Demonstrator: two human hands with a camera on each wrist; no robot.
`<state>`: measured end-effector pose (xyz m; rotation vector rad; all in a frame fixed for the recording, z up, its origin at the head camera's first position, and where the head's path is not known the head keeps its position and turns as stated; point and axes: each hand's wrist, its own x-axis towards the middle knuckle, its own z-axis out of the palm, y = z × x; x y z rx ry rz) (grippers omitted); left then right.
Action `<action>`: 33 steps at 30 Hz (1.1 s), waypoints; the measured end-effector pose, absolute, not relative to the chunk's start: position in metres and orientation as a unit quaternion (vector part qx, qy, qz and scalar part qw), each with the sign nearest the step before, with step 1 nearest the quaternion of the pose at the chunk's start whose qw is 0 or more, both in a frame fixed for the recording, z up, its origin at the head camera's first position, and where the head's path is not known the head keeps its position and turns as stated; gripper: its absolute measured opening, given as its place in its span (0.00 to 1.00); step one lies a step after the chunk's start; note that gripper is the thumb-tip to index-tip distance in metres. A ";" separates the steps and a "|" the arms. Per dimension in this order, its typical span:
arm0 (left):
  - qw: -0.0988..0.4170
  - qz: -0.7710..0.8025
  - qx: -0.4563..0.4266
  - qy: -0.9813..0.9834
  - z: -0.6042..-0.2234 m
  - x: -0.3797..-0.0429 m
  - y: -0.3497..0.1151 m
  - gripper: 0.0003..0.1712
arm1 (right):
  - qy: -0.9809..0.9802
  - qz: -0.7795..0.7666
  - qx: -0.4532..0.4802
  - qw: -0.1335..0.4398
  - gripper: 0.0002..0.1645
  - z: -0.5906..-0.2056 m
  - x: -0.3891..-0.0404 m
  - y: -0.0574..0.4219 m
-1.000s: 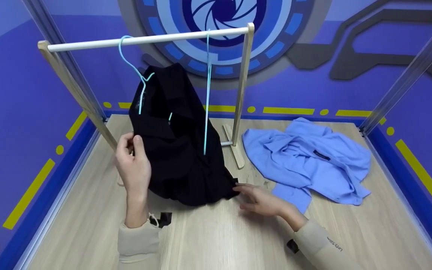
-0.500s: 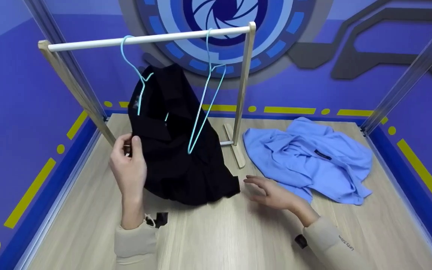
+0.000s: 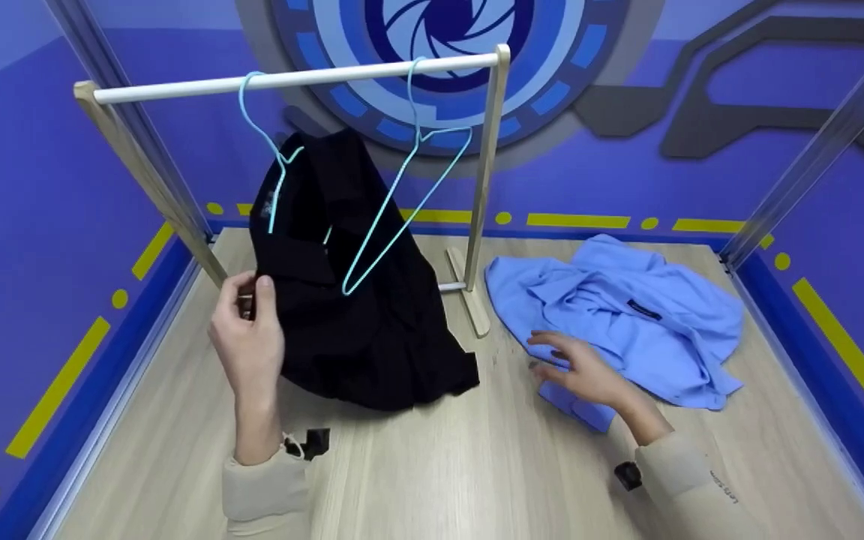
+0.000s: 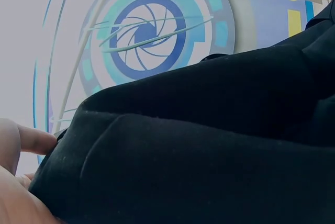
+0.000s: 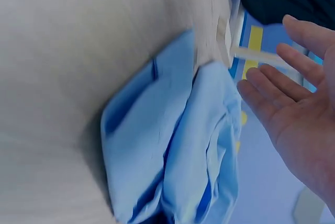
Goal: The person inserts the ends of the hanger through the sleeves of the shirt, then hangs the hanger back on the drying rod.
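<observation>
A black collared garment (image 3: 372, 330) hangs on a light-blue wire hanger (image 3: 276, 187) hooked over the rack's rail at the left. My left hand (image 3: 250, 330) pinches the garment's left edge between thumb and fingers; the left wrist view shows the dark cloth (image 4: 183, 171) beside that hand (image 4: 21, 182). A second light-blue hanger (image 3: 394, 202), bare, hangs from the rail at the right, in front of the black garment. Over the near left edge of a crumpled blue garment (image 3: 627, 322), my right hand (image 3: 582, 371) is spread. In the right wrist view this hand (image 5: 298, 103) holds nothing.
The rack has a white rail (image 3: 297, 78) between wooden posts, and the right post (image 3: 486, 172) stands on a wooden foot (image 3: 469, 300). Patterned blue walls enclose the wooden tabletop (image 3: 432, 472). Metal strips run along the corners and side edges.
My right hand has left the lower right of the black garment and moved right, to above the blue garment. The bare hanger has swung round. My left hand has shifted slightly left.
</observation>
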<state>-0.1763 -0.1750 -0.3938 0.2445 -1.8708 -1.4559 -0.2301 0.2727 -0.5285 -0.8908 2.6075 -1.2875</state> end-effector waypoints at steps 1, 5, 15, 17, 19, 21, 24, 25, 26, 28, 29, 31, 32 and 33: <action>0.370 -0.570 0.096 -0.727 -0.394 -0.176 -0.176 0.13 | 0.857 -0.427 -0.284 0.040 0.24 -0.528 -0.231 0.276; 0.369 -0.577 0.095 -0.722 -0.394 -0.174 -0.178 0.13 | 0.865 -0.436 -0.248 0.004 0.25 -0.522 -0.233 0.289; 0.384 -0.569 0.083 -0.723 -0.395 -0.168 -0.182 0.13 | 0.898 -0.396 -0.191 -0.013 0.27 -0.516 -0.238 0.315; 0.388 -0.567 0.082 -0.722 -0.395 -0.166 -0.182 0.13 | 0.905 -0.385 -0.180 -0.014 0.28 -0.517 -0.239 0.318; 0.396 -0.566 0.080 -0.719 -0.395 -0.165 -0.181 0.13 | 0.912 -0.374 -0.170 -0.014 0.31 -0.517 -0.239 0.321; 0.407 -0.565 0.077 -0.714 -0.396 -0.164 -0.180 0.12 | 0.917 -0.362 -0.165 -0.016 0.34 -0.517 -0.239 0.324; 0.428 -0.556 0.070 -0.709 -0.395 -0.163 -0.178 0.11 | 0.923 -0.348 -0.160 -0.025 0.37 -0.516 -0.240 0.327; 0.436 -0.553 0.068 -0.707 -0.394 -0.163 -0.177 0.10 | 0.925 -0.344 -0.158 -0.029 0.38 -0.515 -0.240 0.328; 0.444 -0.548 0.066 -0.706 -0.394 -0.163 -0.176 0.10 | 0.927 -0.340 -0.156 -0.032 0.39 -0.514 -0.240 0.330; 0.460 -0.537 0.062 -0.705 -0.392 -0.162 -0.174 0.09 | 0.930 -0.335 -0.149 -0.034 0.40 -0.512 -0.241 0.332; 0.469 -0.528 0.056 -0.706 -0.392 -0.162 -0.173 0.08 | 0.931 -0.333 -0.145 -0.033 0.41 -0.511 -0.241 0.334; 0.485 -0.510 0.043 -0.709 -0.392 -0.161 -0.172 0.07 | 0.933 -0.331 -0.138 -0.025 0.42 -0.508 -0.241 0.337; 0.491 -0.499 0.036 -0.713 -0.392 -0.160 -0.171 0.07 | 0.935 -0.327 -0.135 -0.022 0.43 -0.507 -0.242 0.338; 0.496 -0.487 0.028 -0.718 -0.393 -0.160 -0.171 0.06 | 0.936 -0.325 -0.133 -0.019 0.44 -0.506 -0.243 0.340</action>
